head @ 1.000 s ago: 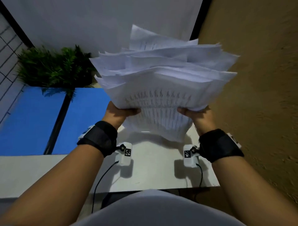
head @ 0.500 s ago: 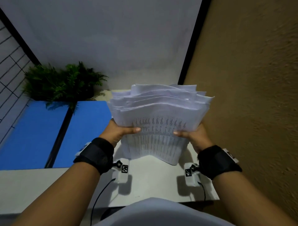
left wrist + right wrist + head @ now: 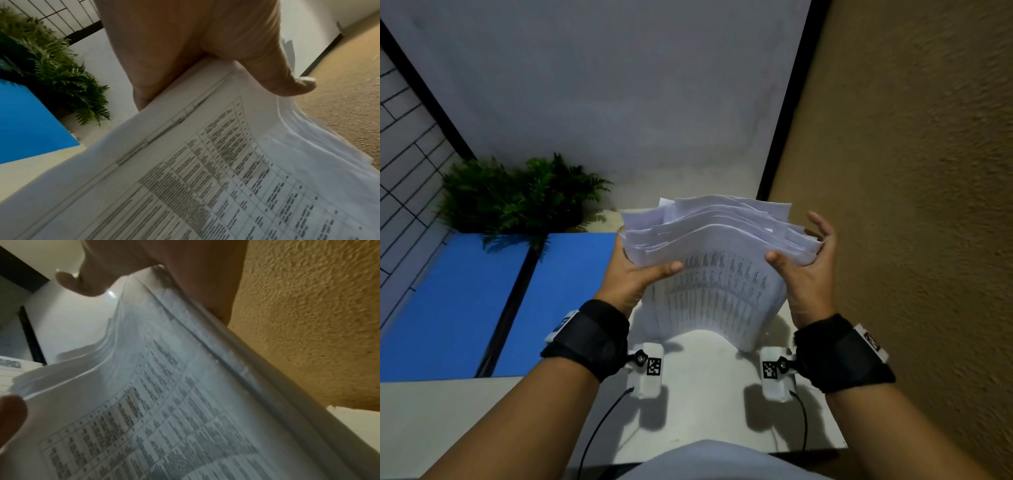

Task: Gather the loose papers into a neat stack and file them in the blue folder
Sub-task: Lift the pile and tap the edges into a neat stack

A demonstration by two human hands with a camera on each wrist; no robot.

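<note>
A thick sheaf of white printed papers (image 3: 715, 274) stands on its lower edge on the white table (image 3: 705, 394), bowed, with its top edges uneven. My left hand (image 3: 633, 277) grips its left side, thumb across the front sheet (image 3: 205, 178). My right hand (image 3: 808, 274) lies against the right edge, thumb on the front sheet (image 3: 185, 402), its fingers spread loosely behind the sheaf. The blue folder (image 3: 448, 308) lies open flat at the left, its black spine running down the middle; its corner (image 3: 26, 126) shows in the left wrist view.
A green fern-like plant (image 3: 517, 195) stands at the back behind the folder. A rough tan wall (image 3: 911, 205) runs close along the table's right side. A white wall rises behind, and a tiled wall is at the far left.
The sheaf has come down from in front of my face until its lower edge rests on the table. My right fingers have loosened and spread off the papers.
</note>
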